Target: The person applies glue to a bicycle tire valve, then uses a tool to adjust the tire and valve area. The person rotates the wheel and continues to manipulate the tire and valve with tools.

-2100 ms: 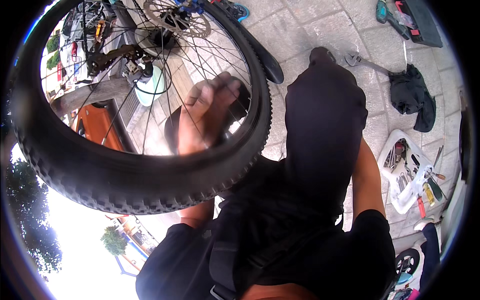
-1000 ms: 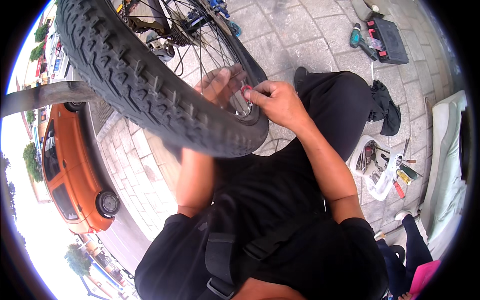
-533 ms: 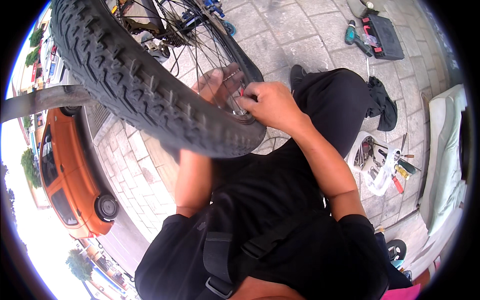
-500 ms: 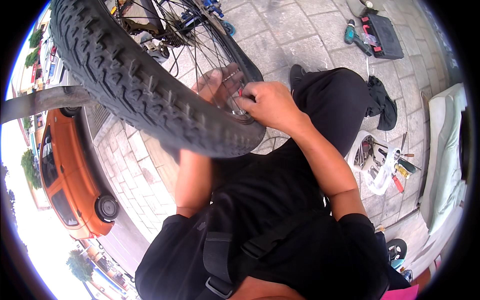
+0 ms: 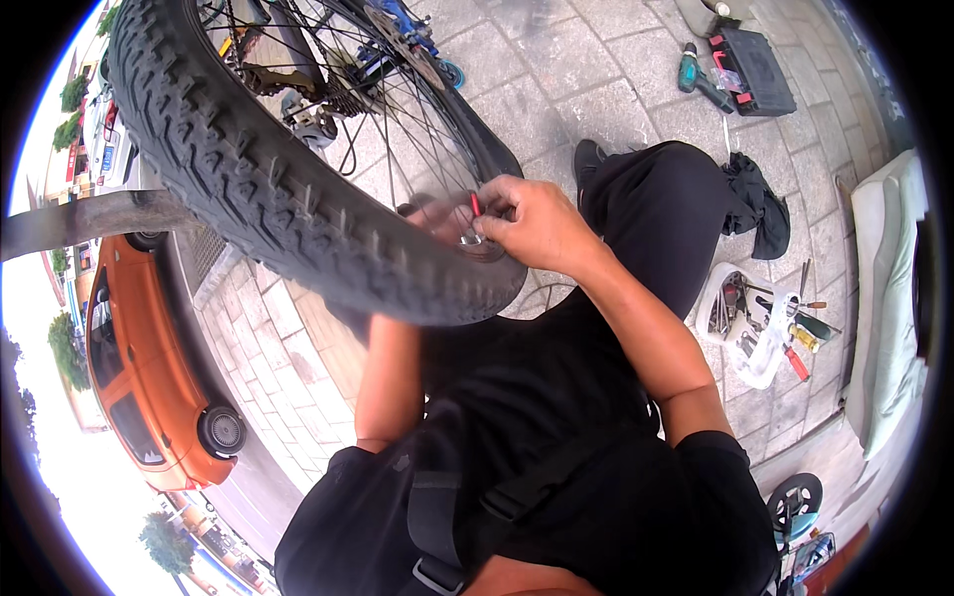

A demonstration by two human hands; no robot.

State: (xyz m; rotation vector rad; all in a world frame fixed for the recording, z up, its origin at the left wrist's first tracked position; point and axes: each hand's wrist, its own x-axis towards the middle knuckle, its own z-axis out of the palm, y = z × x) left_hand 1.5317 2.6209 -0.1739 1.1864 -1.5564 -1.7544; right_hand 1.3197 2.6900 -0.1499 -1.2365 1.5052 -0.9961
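A bicycle wheel with a black knobbly tyre (image 5: 268, 204) slants across the upper left in front of me. At its near end, my right hand (image 5: 542, 226) is closed on a small red tool (image 5: 476, 205) beside the rim and spokes. A silvery round part shows just under the red piece; whether it belongs to the tool I cannot tell. Behind the spokes, my left hand (image 5: 437, 213) is smeared by motion, and its fingers cannot be made out. The tyre hides my left wrist. Farther up are the sprockets (image 5: 348, 99) and a blue stand part (image 5: 397, 40).
A white tub of hand tools (image 5: 760, 377) sits on the paving to my right. Beyond lie a cordless drill (image 5: 696, 74), a black tool case (image 5: 760, 74) and a dark cloth (image 5: 760, 209). A curved bar (image 5: 94, 221) crosses at left, before an orange car (image 5: 149, 368).
My left hand, earlier spread behind the spokes, has shifted lower toward the rim and blurred. My right hand has moved slightly down, and more of the red tool shows.
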